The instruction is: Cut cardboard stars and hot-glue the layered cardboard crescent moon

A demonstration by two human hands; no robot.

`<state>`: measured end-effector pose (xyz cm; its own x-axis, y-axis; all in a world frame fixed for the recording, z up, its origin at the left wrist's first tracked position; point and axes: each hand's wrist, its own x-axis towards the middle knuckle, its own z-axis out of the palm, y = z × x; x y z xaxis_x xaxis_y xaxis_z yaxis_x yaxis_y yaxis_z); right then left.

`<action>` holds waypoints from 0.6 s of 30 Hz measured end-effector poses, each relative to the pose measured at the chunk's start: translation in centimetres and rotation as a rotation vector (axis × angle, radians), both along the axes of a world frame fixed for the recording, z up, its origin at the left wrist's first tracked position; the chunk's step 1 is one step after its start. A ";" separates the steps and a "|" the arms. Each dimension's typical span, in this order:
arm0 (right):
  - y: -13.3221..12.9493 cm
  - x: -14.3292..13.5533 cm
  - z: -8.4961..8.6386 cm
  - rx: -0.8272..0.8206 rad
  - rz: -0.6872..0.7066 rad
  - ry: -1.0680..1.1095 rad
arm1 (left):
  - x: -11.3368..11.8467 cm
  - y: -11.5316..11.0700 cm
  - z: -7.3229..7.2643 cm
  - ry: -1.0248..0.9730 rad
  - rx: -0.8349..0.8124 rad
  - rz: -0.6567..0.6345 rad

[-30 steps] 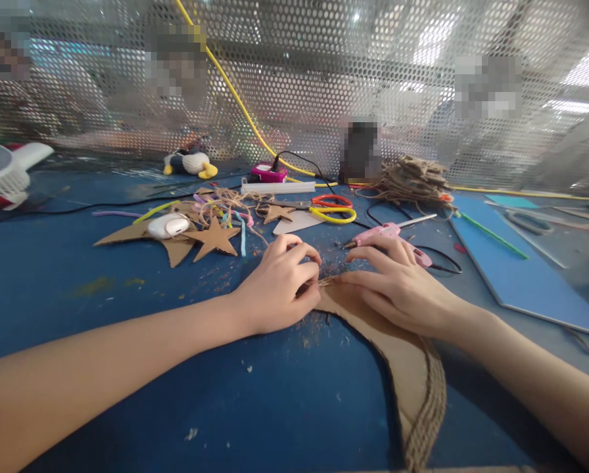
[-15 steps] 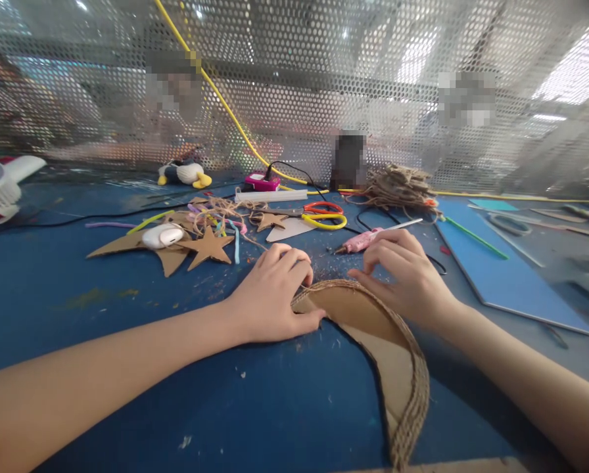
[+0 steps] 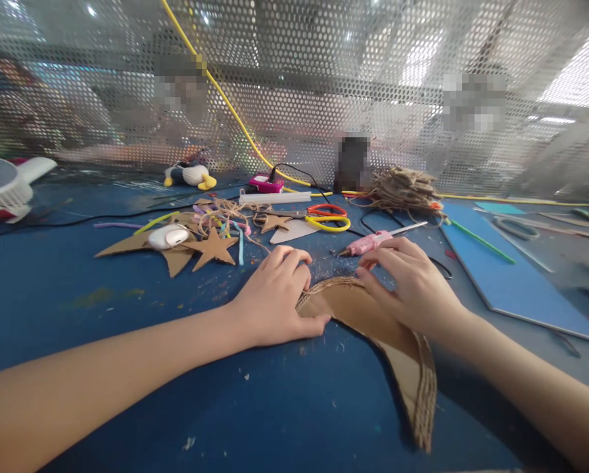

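Observation:
A crescent cut from brown cardboard (image 3: 356, 305) lies tilted over the blue table, its outer rim wrapped in rows of twine (image 3: 425, 394). My left hand (image 3: 279, 299) grips its upper left end, thumb along the inner edge and fingers curled over the rim. Over the right outer edge of the crescent is my right hand (image 3: 413, 282). Its fingers are bent and the thumb and index fingertips come close together; whether thin twine is between them I cannot make out. Just beyond the right hand rests a pink glue gun (image 3: 371, 243) with a glue stick in its back.
Cardboard stars (image 3: 214, 249), a white earbud case (image 3: 168, 237), tangled twine and red and yellow scissors (image 3: 328, 223) lie ahead. A twine bundle (image 3: 405, 189) sits near the perforated metal screen (image 3: 284, 92). To the right is a blue board (image 3: 516, 276) with a green stick; at far left, a white fan (image 3: 1, 190).
My right hand has shifted slightly over the crescent's outer edge, its thumb and index fingertips closer together. The crescent's lower tip has swung a little up and right. My left hand keeps its grip.

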<state>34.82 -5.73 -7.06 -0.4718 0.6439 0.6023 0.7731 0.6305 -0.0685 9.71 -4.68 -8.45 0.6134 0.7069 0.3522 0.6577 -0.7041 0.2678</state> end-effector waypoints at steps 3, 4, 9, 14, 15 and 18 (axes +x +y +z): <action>0.1 0.1 0.0 0.032 -0.176 0.008 | 0.1 0.1 -0.1 0.000 -0.003 0.042; 0.3 0.3 -0.1 0.042 -0.259 -0.009 | 0.1 0.1 -0.1 0.001 -0.002 0.053; 1.5 2.5 -1.8 0.078 -0.554 -0.203 | 0.0 0.2 -0.3 0.000 0.021 0.072; 2.9 4.2 -2.9 -0.077 -0.592 -0.298 | -0.1 0.2 -0.4 0.020 0.048 0.070; 3.1 4.3 -2.9 -0.112 -0.596 -0.295 | -0.1 0.2 -0.4 0.029 0.048 0.068; 3.4 4.1 -2.5 -0.207 -0.632 -0.252 | 0.0 0.1 -0.2 0.055 0.039 0.058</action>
<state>38.89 -2.35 -9.59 -0.0793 0.9296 0.3601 0.9946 0.0498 0.0906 9.67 -4.58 -8.69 0.5911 0.7282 0.3468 0.7105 -0.6736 0.2035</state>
